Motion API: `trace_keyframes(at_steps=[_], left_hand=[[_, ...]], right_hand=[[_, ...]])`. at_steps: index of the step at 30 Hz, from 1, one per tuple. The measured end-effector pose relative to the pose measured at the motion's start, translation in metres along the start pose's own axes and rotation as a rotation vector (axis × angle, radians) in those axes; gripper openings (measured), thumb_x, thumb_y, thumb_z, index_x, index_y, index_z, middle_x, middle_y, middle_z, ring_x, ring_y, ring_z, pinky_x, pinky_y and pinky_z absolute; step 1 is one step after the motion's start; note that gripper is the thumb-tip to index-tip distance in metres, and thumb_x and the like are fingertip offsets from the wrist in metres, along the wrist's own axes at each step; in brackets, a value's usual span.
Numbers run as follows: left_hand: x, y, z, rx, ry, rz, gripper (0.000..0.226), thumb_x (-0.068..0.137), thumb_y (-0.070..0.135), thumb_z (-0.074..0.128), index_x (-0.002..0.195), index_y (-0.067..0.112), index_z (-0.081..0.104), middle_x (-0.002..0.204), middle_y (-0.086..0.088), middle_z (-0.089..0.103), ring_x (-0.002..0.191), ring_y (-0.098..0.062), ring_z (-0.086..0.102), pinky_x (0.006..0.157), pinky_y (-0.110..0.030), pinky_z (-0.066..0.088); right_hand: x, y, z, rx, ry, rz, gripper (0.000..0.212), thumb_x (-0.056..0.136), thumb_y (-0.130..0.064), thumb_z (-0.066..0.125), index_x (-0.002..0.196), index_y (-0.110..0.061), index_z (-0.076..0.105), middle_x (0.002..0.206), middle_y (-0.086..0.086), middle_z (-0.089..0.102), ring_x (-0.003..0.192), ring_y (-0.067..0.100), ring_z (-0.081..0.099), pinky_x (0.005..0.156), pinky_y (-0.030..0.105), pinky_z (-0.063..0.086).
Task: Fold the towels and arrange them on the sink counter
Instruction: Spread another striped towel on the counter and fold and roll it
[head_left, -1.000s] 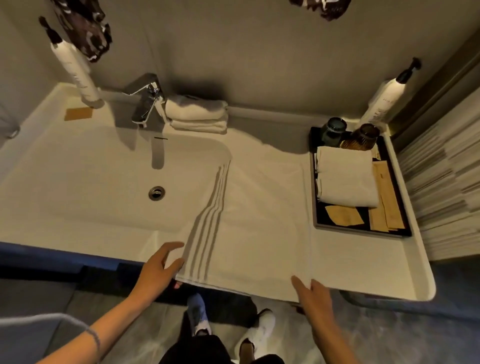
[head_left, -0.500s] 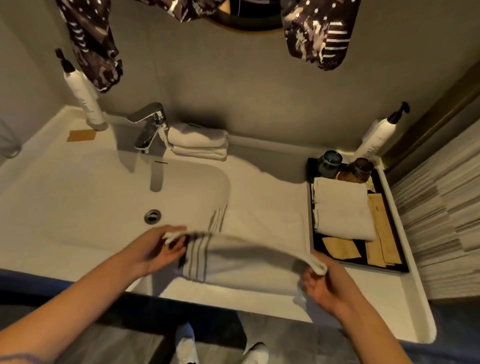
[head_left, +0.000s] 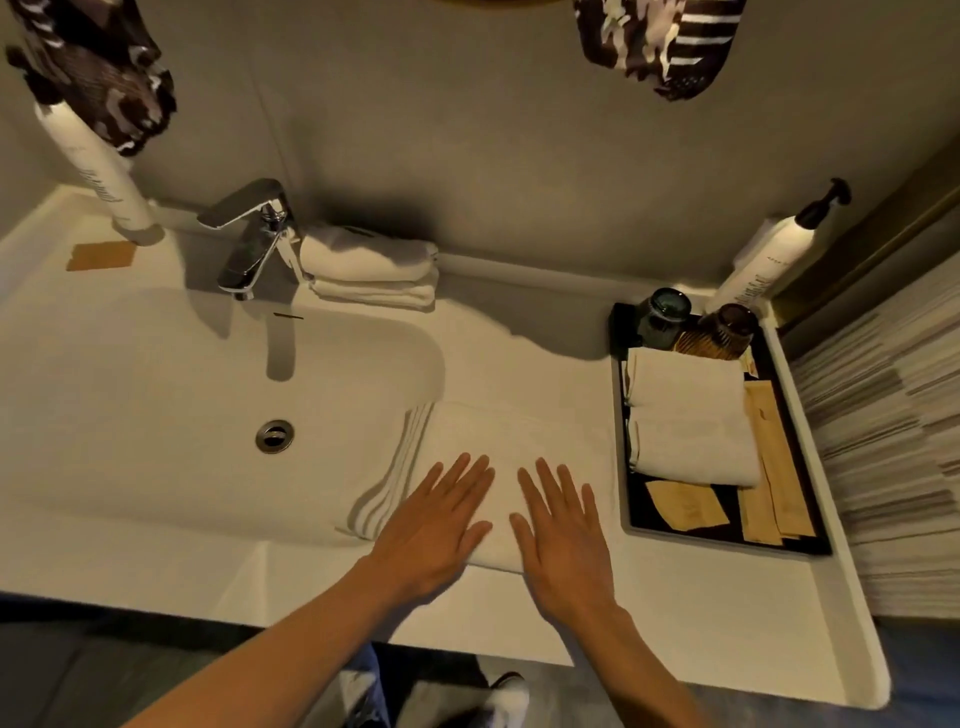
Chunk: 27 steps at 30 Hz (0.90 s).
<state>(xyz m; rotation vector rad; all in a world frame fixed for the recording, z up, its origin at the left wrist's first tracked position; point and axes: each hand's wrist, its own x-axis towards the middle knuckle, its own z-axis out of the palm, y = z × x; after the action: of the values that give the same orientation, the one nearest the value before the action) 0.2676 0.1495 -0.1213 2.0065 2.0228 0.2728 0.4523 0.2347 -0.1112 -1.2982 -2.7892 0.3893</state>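
Note:
A white towel with grey stripes (head_left: 498, 436) lies folded in half on the sink counter (head_left: 701, 613), its striped left end hanging over the basin's right edge. My left hand (head_left: 436, 525) and my right hand (head_left: 561, 530) rest flat on it side by side, fingers spread, holding nothing. Two folded white towels (head_left: 369, 270) are stacked behind the basin, to the right of the tap. Two more folded towels (head_left: 691, 421) lie in the black tray.
The basin (head_left: 156, 415) with its drain (head_left: 274, 435) fills the left. A chrome tap (head_left: 249, 244) stands at the back. The black tray (head_left: 722, 545) at right holds two cups and paper packets. Pump bottles stand at back left (head_left: 98, 171) and back right (head_left: 769, 254).
Both hands took the towel's near edge, lifted it and folded it away over the far half. They have let go and now lie flat on the folded towel.

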Motion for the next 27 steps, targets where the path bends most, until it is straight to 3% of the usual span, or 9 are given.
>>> trace_keyframes(at_steps=[2, 6, 9, 13, 16, 20, 23, 25, 27], left_hand=[[-0.005, -0.006, 0.004, 0.076, -0.016, -0.034, 0.061, 0.105, 0.051, 0.017, 0.158, 0.024, 0.003, 0.165, 0.006, -0.004, 0.152, -0.012, -0.009, 0.122, -0.04, -0.002], [-0.006, -0.009, 0.003, 0.103, -0.011, -0.067, 0.062, 0.105, 0.051, 0.021, 0.158, 0.025, 0.004, 0.166, 0.004, -0.003, 0.152, -0.014, -0.008, 0.123, -0.043, 0.0], [-0.01, -0.006, 0.003, 0.089, -0.015, -0.083, 0.062, 0.104, 0.051, 0.021, 0.158, 0.026, 0.003, 0.166, 0.004, -0.004, 0.152, -0.013, -0.009, 0.122, -0.043, 0.0], [-0.024, -0.012, -0.001, 0.069, -0.047, -0.095, 0.061, 0.104, 0.052, 0.018, 0.158, 0.028, 0.0, 0.166, 0.006, -0.008, 0.151, -0.011, -0.014, 0.122, -0.044, 0.002], [-0.028, -0.013, -0.001, 0.073, -0.052, -0.086, 0.06, 0.104, 0.051, 0.018, 0.158, 0.029, 0.001, 0.165, 0.007, -0.008, 0.152, -0.012, -0.011, 0.121, -0.044, 0.001], [-0.025, -0.007, 0.0, 0.07, -0.066, -0.089, 0.058, 0.104, 0.049, 0.018, 0.157, 0.031, 0.003, 0.165, 0.005, -0.008, 0.152, -0.016, -0.009, 0.12, -0.044, -0.003], [-0.019, 0.015, -0.002, 0.019, -0.121, -0.003, 0.057, 0.104, 0.049, 0.014, 0.157, 0.034, -0.001, 0.164, 0.009, -0.013, 0.15, -0.012, -0.017, 0.121, -0.041, -0.007], [-0.012, 0.036, 0.0, -0.051, -0.166, 0.089, 0.057, 0.104, 0.047, 0.013, 0.157, 0.033, -0.002, 0.163, 0.011, -0.015, 0.149, -0.009, -0.021, 0.122, -0.037, -0.01], [-0.007, 0.047, 0.004, -0.11, -0.192, 0.161, 0.055, 0.105, 0.043, 0.016, 0.157, 0.031, 0.003, 0.164, 0.011, -0.01, 0.149, -0.005, -0.018, 0.124, -0.034, -0.009]], right_hand=[[-0.004, 0.009, 0.006, -0.101, 0.01, -0.004, 0.056, 0.103, -0.049, 0.019, 0.155, -0.031, 0.01, 0.163, -0.007, 0.002, 0.151, 0.014, -0.002, 0.122, 0.045, 0.008], [-0.002, 0.004, 0.005, -0.011, 0.029, 0.021, 0.052, 0.103, -0.043, 0.025, 0.153, -0.029, 0.022, 0.162, -0.006, 0.012, 0.15, 0.012, 0.004, 0.122, 0.043, 0.011], [-0.01, 0.006, -0.006, 0.197, 0.151, 0.293, 0.048, 0.101, -0.032, 0.038, 0.145, -0.013, 0.041, 0.156, 0.006, 0.033, 0.145, 0.021, 0.027, 0.119, 0.039, 0.025], [-0.018, 0.009, -0.027, 0.339, 0.035, 0.573, 0.055, 0.097, -0.038, 0.047, 0.142, -0.009, 0.037, 0.139, 0.012, 0.049, 0.124, 0.025, 0.05, 0.098, 0.036, 0.047], [-0.007, 0.0, -0.037, 0.537, -0.087, 0.779, 0.06, 0.091, -0.046, 0.054, 0.136, -0.009, 0.039, 0.131, 0.01, 0.055, 0.113, 0.027, 0.057, 0.085, 0.035, 0.048], [0.005, 0.003, -0.059, 0.905, -0.156, 0.852, 0.038, 0.09, -0.028, 0.06, 0.121, -0.006, 0.058, 0.103, 0.004, 0.063, 0.082, 0.015, 0.058, 0.065, 0.025, 0.045], [-0.009, 0.021, -0.088, 0.845, -0.135, 0.78, 0.032, 0.085, -0.024, 0.061, 0.115, -0.015, 0.064, 0.094, -0.004, 0.064, 0.087, 0.016, 0.061, 0.078, 0.032, 0.052], [-0.022, 0.034, -0.107, 0.707, -0.139, 0.798, 0.031, 0.083, -0.028, 0.061, 0.113, -0.02, 0.063, 0.103, 0.001, 0.067, 0.093, 0.022, 0.062, 0.085, 0.036, 0.053], [-0.033, 0.045, -0.123, 0.601, -0.128, 0.827, 0.033, 0.084, -0.029, 0.061, 0.115, -0.018, 0.062, 0.111, 0.007, 0.067, 0.093, 0.024, 0.06, 0.082, 0.034, 0.051]])
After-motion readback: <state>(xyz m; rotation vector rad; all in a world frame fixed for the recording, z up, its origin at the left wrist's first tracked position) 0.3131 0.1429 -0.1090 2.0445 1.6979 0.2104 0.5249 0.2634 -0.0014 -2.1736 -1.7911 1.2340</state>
